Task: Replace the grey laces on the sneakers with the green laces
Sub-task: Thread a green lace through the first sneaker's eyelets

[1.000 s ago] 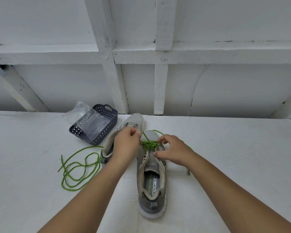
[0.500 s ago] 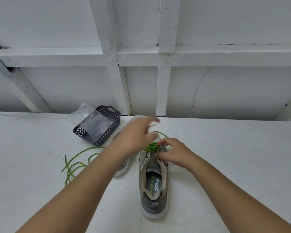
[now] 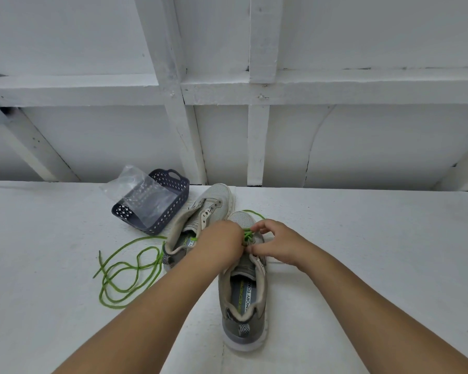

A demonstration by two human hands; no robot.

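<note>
A grey sneaker (image 3: 243,300) stands heel toward me in the middle of the white table, with a green lace (image 3: 247,234) threaded through its front eyelets. My left hand (image 3: 219,247) lies curled over the sneaker's left eyelet row at the green lace; its fingertips are hidden. My right hand (image 3: 273,244) pinches the lace at the right eyelet row with thumb and forefinger. A second grey sneaker (image 3: 200,222) without a lace lies behind and to the left. A loose green lace (image 3: 127,271) lies coiled on the table left of the shoes.
A dark perforated plastic basket (image 3: 157,206) with a clear plastic bag (image 3: 135,190) draped over it sits behind the loose lace. A white framed wall (image 3: 254,130) rises along the table's (image 3: 362,252) far edge.
My left hand rose above the shoes half a second ago and has come back down onto the sneaker's lacing. My right hand has stayed at the right eyelets.
</note>
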